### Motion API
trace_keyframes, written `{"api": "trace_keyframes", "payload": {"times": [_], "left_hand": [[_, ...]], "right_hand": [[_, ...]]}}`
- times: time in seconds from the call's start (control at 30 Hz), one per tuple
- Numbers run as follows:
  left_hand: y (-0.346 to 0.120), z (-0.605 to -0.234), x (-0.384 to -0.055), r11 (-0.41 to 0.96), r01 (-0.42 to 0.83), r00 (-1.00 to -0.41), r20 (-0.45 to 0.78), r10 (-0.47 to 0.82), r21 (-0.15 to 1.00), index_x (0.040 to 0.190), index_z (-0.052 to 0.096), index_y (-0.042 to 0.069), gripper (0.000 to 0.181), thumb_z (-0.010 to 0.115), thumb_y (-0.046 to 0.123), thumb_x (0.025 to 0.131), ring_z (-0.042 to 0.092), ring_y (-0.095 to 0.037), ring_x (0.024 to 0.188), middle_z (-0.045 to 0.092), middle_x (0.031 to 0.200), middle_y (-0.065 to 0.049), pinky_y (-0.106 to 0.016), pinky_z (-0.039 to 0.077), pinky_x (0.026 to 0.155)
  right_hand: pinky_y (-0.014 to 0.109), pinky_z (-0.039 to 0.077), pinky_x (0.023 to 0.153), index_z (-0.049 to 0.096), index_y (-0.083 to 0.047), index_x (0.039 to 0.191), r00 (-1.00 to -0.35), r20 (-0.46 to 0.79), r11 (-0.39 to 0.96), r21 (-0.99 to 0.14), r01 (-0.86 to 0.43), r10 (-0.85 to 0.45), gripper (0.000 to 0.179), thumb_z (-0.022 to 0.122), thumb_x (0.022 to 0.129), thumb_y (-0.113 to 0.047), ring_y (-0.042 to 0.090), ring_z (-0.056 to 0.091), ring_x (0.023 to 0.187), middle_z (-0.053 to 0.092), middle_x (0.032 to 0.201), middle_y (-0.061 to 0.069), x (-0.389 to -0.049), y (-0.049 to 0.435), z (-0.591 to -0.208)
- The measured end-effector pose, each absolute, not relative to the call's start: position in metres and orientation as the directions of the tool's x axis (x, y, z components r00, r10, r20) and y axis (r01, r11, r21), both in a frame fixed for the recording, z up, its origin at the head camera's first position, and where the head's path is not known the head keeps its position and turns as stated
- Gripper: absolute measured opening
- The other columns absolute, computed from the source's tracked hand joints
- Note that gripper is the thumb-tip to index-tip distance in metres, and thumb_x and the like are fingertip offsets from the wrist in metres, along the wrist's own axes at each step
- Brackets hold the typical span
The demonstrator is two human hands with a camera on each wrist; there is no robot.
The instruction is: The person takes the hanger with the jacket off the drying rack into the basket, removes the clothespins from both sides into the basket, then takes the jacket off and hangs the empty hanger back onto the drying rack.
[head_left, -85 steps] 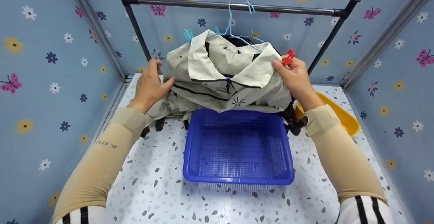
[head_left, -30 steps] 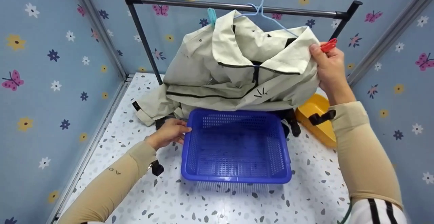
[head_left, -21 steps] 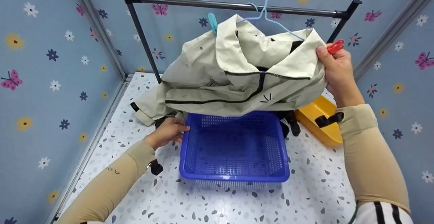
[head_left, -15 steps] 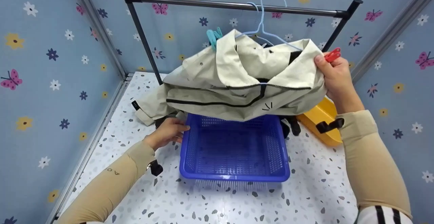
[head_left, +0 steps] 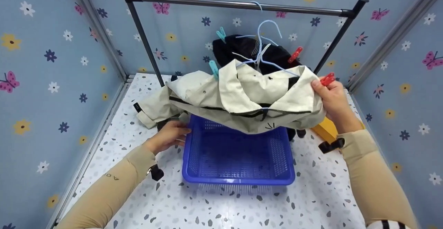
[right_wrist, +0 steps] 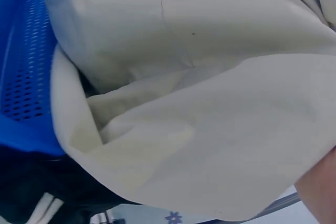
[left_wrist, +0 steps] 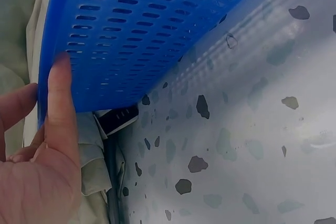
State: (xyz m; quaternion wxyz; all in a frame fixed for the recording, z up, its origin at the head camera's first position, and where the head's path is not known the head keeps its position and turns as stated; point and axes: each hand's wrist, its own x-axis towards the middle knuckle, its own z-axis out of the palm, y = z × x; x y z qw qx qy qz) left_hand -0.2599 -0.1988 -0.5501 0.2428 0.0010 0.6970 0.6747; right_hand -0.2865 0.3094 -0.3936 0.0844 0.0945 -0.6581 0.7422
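My right hand grips the right shoulder and collar edge of a pale beige zip jacket. A light blue hanger sits inside its neck, the hook below the rack's bar. One red clothespin shows at the right hand, one teal clothespin on the other shoulder. The jacket's front overhangs the back of a blue plastic basket; a sleeve lies outside it on the left. With thumb and fingers either side, my left hand holds the basket's left rim, as the left wrist view shows.
Behind stands a dark metal clothes rack. From it hangs a black garment with another teal and red clothespin, partly covered by the jacket. A yellow tray lies at right on the speckled white surface. Flowered walls close in the sides.
The left hand has left the jacket and moved down to the basket's rim. The right hand lifted jacket and hanger off the bar, then lowered them toward the basket, uncovering the black garment.
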Motion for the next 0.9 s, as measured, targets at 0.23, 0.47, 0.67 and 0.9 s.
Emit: {"api": "trace_keyframes", "payload": {"times": [0.23, 0.47, 0.67, 0.9], "left_hand": [[-0.203, -0.551, -0.260, 0.083, -0.329, -0.871, -0.336, 0.357, 0.941, 0.126, 0.058, -0.004, 0.021, 0.058, 0.002, 0.106, 0.073, -0.014, 0.079, 0.071, 0.095, 0.000, -0.032, 0.065, 0.072], [-0.208, -0.554, -0.258, 0.061, -0.342, -0.862, -0.339, 0.376, 0.938, 0.139, 0.050, -0.010, 0.034, 0.054, 0.001, 0.107, 0.074, -0.015, 0.079, 0.071, 0.096, -0.002, -0.034, 0.066, 0.073], [-0.208, -0.556, -0.256, 0.013, -0.350, -0.857, -0.326, 0.399, 0.937, 0.126, 0.056, -0.003, 0.019, 0.050, 0.001, 0.108, 0.075, -0.016, 0.078, 0.074, 0.092, -0.002, -0.035, 0.066, 0.072], [-0.213, -0.552, -0.252, 0.087, -0.341, -0.874, -0.350, 0.336, 0.936, 0.133, 0.058, -0.007, 0.029, 0.049, 0.002, 0.107, 0.077, -0.020, 0.081, 0.074, 0.101, -0.008, -0.038, 0.067, 0.074]], "right_hand": [[0.020, 0.060, 0.061, 0.073, -0.012, 0.093, -0.980, 0.195, -0.077, -0.978, -0.192, -0.036, 0.023, 0.059, 0.108, -0.001, 0.007, 0.072, 0.066, 0.074, 0.080, -0.003, -0.278, 0.308, -0.415], [0.021, 0.060, 0.058, 0.074, -0.012, 0.090, -0.990, 0.136, -0.062, -0.989, -0.134, -0.028, 0.029, 0.056, 0.108, 0.001, 0.008, 0.072, 0.063, 0.073, 0.077, -0.002, -0.269, 0.302, -0.433], [0.022, 0.061, 0.058, 0.071, -0.013, 0.086, -0.993, 0.114, -0.058, -0.992, -0.111, -0.042, 0.030, 0.056, 0.107, 0.002, 0.007, 0.071, 0.063, 0.072, 0.075, -0.003, -0.263, 0.297, -0.455], [0.021, 0.060, 0.058, 0.071, -0.014, 0.088, -0.993, 0.082, -0.051, -0.996, -0.078, -0.083, 0.030, 0.055, 0.107, 0.002, 0.006, 0.071, 0.063, 0.072, 0.076, -0.004, -0.255, 0.295, -0.478]]}}
